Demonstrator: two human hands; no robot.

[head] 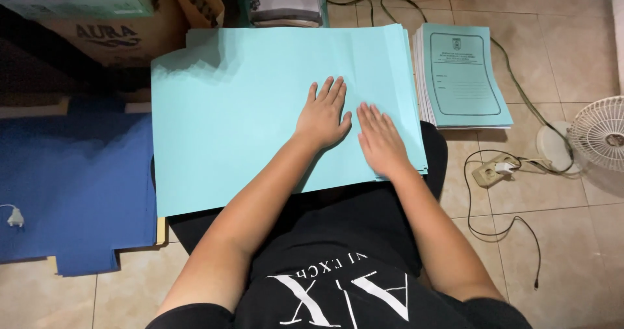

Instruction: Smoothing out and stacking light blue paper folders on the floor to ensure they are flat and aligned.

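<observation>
Item: large light-blue sheet [240, 127] on lap, centre. Left hand [323, 116] flat, fingers spread; right hand [380, 140] flat, fingers together, both pressing sheet's right half. Folded printed covers stack [463, 75] far right: finished lot, apparently. Unfolded pile [409, 75] beneath remains.

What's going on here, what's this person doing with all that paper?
A person sitting on a tiled floor has both hands flat on a large light-blue sheet spread across their lap, on top of a pile of similar sheets. The left hand and right hand lie side by side, palms down, near the sheet's right half. A stack of printed booklets in the same colour sits to the right. Dark blue sheets lie on the left, and a small white fan stands at the far right.
</observation>
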